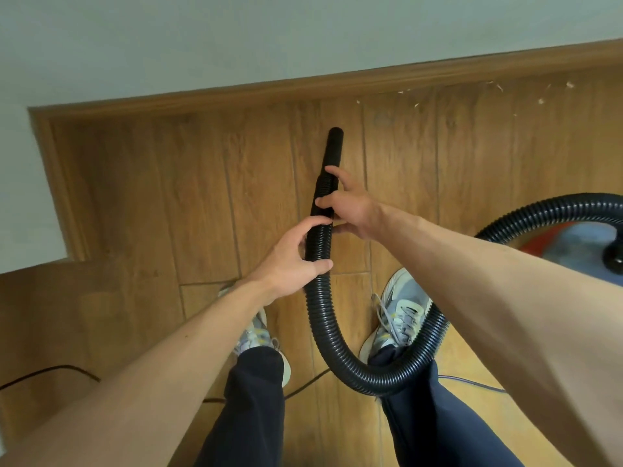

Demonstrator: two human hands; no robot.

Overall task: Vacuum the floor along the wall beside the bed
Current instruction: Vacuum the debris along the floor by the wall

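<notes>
A black ribbed vacuum hose [318, 318] loops from the right, past my feet, and up to a smooth black nozzle [333, 146] that points at the wall [236, 38]. My left hand [293, 261] grips the hose below the nozzle, fingers curled round it. My right hand [350, 205] holds the hose just above, thumb and fingers around it. The nozzle tip hangs over the wooden floor [168, 183], short of the skirting board [269, 87]. White debris bits [539, 101] lie on the floor by the skirting at the upper right.
The vacuum's body [573, 244], red and grey, sits at the right edge. A black power cord [50, 370] runs across the floor at the lower left. A wooden furniture surface [50, 315] stands at the left. My two shoes stand either side of the hose.
</notes>
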